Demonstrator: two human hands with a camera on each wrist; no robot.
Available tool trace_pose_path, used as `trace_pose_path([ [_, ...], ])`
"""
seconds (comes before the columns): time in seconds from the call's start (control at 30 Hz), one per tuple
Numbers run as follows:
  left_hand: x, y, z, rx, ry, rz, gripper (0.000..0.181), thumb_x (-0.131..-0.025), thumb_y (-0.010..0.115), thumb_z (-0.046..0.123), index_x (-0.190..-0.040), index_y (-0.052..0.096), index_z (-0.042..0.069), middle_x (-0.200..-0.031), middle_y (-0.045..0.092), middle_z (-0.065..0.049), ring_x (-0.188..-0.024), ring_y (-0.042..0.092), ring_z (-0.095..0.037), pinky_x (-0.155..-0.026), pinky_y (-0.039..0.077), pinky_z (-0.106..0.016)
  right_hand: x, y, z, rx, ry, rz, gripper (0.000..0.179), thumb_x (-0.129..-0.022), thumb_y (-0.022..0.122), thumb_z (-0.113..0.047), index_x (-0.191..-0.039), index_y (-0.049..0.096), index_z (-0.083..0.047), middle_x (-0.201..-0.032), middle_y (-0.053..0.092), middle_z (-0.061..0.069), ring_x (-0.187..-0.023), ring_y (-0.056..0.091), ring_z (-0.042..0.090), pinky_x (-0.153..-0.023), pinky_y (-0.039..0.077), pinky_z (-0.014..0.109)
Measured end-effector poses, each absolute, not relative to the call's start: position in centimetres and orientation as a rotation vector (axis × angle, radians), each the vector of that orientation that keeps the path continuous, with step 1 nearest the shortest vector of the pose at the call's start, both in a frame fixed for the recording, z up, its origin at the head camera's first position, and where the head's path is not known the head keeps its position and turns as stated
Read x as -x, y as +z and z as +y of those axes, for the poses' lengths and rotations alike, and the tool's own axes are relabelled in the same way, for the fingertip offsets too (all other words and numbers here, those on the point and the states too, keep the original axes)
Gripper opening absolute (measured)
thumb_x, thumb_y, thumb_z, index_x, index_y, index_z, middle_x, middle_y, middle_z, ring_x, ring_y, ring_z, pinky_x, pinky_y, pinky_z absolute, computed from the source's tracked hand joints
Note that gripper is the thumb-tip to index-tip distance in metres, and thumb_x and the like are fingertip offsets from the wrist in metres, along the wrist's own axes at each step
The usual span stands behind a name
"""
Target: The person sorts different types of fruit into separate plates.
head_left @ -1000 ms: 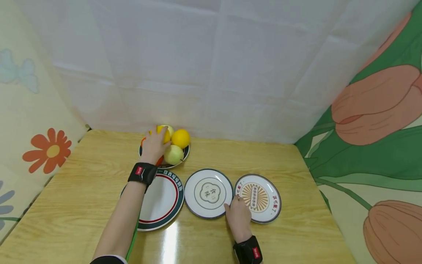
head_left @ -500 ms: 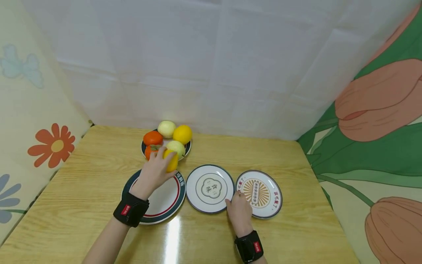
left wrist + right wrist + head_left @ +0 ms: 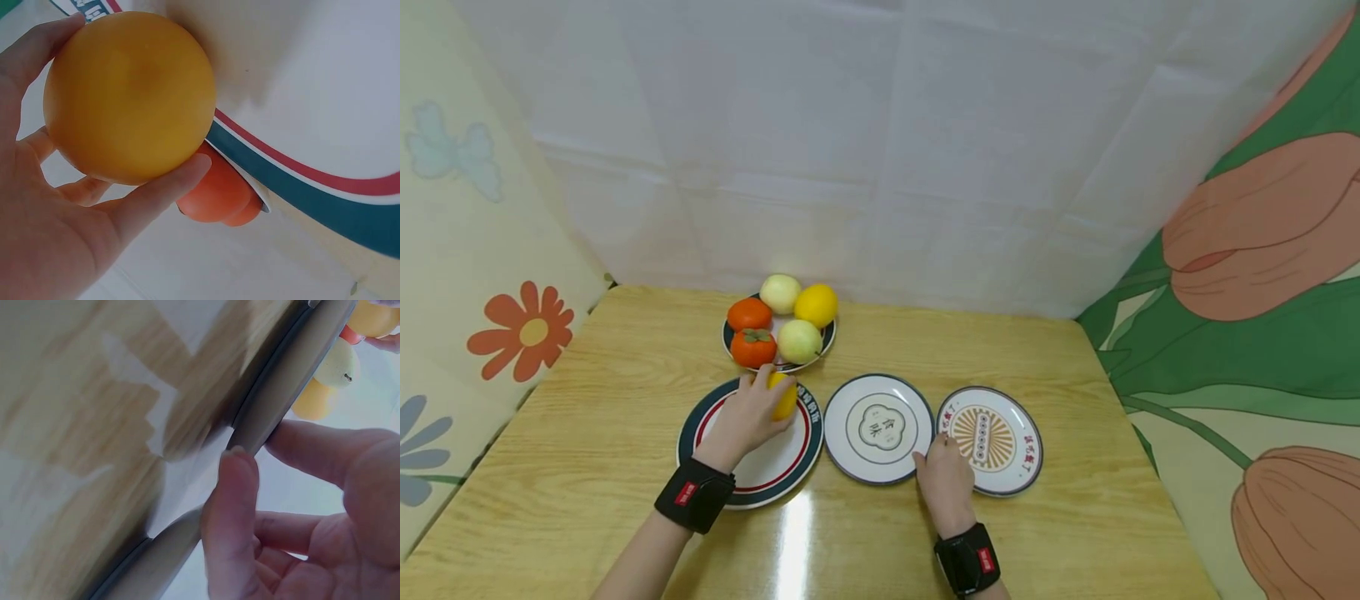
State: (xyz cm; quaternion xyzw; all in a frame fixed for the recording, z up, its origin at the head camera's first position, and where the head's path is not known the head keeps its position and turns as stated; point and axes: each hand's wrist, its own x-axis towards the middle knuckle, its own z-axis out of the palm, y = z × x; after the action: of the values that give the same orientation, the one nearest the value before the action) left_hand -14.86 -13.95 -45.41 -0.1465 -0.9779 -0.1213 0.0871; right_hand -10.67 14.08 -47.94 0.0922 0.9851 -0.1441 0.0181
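My left hand [image 3: 745, 425] grips a yellow-orange orange [image 3: 128, 100] over the far side of the large plate [image 3: 767, 467] with a dark teal rim and red ring. The orange is very near the plate's surface; I cannot tell if they touch. My right hand [image 3: 944, 487] rests between the middle white plate [image 3: 880, 462] and the right white plate [image 3: 1018, 429]. Its thumb and a bent finger touch near the plates' rims, seen close in the right wrist view. Behind the large plate, a fruit plate [image 3: 830, 337] carries two persimmons [image 3: 752, 348], two pale pears [image 3: 799, 342] and another orange [image 3: 816, 306].
All the plates stand on a wooden table [image 3: 587, 400], the front three nearly side by side. A white cloth [image 3: 880, 167] hangs along the table's far edge. Printed flower panels [image 3: 1240, 375] stand at the sides.
My left hand has lifted the orange from the fruit plate, brought it towards me and lowered it over the large plate. The right hand has stayed by the two white plates.
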Motion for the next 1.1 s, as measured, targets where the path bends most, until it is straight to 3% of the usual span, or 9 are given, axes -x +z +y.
trace_pose_path([
  [0.33,15.1,-45.6,-14.2,0.405,-0.416,-2.982,0.054,-0.078,0.075,0.028,-0.125,0.054,0.011,-0.115,0.044,-0.020,-0.085,0.048,-0.038,-0.058,0.050,-0.038,10.6,-48.1,14.2,-0.273,-0.467,3.104,0.055,-0.081,0.074,-0.026,-0.117,0.058,0.013,-0.107,0.064,0.027,-0.079,0.067,0.036,-0.060,0.056,0.041],
  [0.63,16.2,-44.0,-13.8,0.410,-0.340,-3.006,0.060,-0.079,0.074,0.033,-0.129,0.053,0.008,-0.131,0.045,-0.025,-0.108,0.050,-0.048,-0.075,0.053,-0.058,10.6,-48.2,14.1,-0.297,-0.467,3.080,0.054,-0.081,0.074,-0.026,-0.118,0.059,0.011,-0.108,0.063,0.027,-0.081,0.067,0.035,-0.062,0.056,0.040],
  [0.8,18.5,-41.8,-13.0,0.407,-0.339,-3.002,0.061,-0.086,0.067,0.038,-0.136,0.048,0.008,-0.139,0.040,-0.029,-0.117,0.046,-0.051,-0.081,0.051,-0.060,10.7,-48.1,14.0,-0.303,-0.444,3.076,0.055,-0.082,0.073,-0.026,-0.119,0.058,0.011,-0.110,0.063,0.027,-0.081,0.067,0.035,-0.063,0.056,0.040],
  [1.1,25.2,-40.1,-11.4,0.378,-0.370,-3.039,0.062,-0.092,0.058,0.039,-0.144,0.039,0.012,-0.144,0.036,-0.027,-0.117,0.047,-0.048,-0.083,0.051,-0.057,10.8,-48.4,14.0,-0.294,-0.433,3.077,0.057,-0.082,0.073,-0.027,-0.120,0.057,0.012,-0.110,0.063,0.027,-0.080,0.067,0.035,-0.062,0.056,0.040],
])
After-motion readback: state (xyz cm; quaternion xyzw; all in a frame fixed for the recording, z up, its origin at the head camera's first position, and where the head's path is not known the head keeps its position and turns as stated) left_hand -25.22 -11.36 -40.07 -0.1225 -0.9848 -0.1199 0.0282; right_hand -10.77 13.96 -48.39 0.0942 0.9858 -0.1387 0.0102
